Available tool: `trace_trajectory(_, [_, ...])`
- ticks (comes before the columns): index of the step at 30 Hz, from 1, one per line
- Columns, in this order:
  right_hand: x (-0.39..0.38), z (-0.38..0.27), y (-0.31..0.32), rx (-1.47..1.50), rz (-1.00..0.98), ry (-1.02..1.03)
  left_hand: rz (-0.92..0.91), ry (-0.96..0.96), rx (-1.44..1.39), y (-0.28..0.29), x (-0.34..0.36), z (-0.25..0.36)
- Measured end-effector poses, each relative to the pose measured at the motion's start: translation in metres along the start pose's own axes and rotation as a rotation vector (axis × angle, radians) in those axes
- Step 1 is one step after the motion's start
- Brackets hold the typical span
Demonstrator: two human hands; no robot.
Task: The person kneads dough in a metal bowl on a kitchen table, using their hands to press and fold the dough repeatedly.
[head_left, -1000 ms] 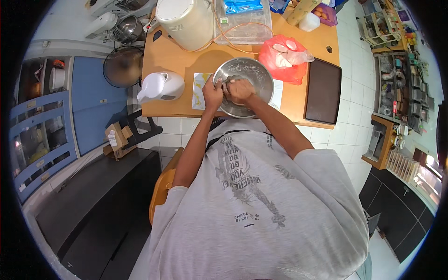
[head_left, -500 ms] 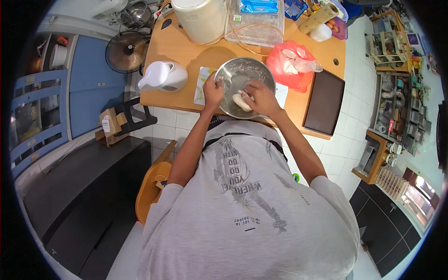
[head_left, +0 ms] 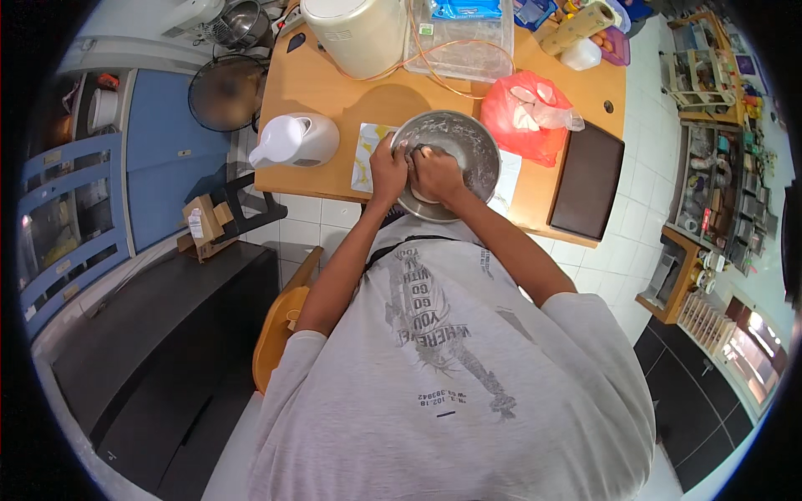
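Note:
A steel mixing bowl (head_left: 483, 167), its inside streaked with flour, stands at the table's front edge on a patterned sheet (head_left: 362, 159). My left hand (head_left: 388, 174) is closed on the bowl's left rim. Inside the bowl my right hand (head_left: 438, 177) is curled over a lump of pale dough (head_left: 423, 197) and presses on it at the left wall. Most of the dough is hidden beneath that hand.
A white electric kettle (head_left: 301, 140) stands left of the bowl. To the right are a red plastic bag (head_left: 522, 125) and a dark baking tray (head_left: 587, 179). Behind are a cream appliance (head_left: 355, 37), an orange cord (head_left: 434, 63) and a clear plastic box (head_left: 468, 50).
My right hand has moved left inside the bowl, close to my left hand, and now covers most of the dough. My left hand stays at the rim.

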State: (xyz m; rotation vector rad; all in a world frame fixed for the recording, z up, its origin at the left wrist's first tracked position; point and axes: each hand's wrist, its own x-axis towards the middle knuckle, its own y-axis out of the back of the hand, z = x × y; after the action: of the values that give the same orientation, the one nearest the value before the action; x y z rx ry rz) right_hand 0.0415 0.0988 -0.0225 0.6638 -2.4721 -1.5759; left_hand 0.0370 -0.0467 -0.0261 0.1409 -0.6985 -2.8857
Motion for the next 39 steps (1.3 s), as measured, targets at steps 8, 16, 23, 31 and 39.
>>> trace_trajectory(8, [0.04,0.028,-0.03,-0.074,0.131,0.136,0.117,-0.01,-0.025,-0.006,-0.009,-0.007])
trace_trajectory(16, [0.028,0.035,0.007,0.319,0.084,0.095,0.087,0.009,-0.104,-0.003,-0.007,0.003])
trace_trajectory(23, [-0.043,0.034,0.086,0.284,-0.028,-0.047,0.107,0.042,-0.079,-0.005,-0.011,-0.009])
trace_trajectory(31, [-0.026,0.011,0.025,-0.094,0.147,0.162,0.018,0.028,-0.014,-0.004,0.002,0.006])
trace_trajectory(39, [0.028,0.013,-0.006,-0.039,0.15,0.048,0.04,0.025,-0.079,-0.002,0.0,0.007])
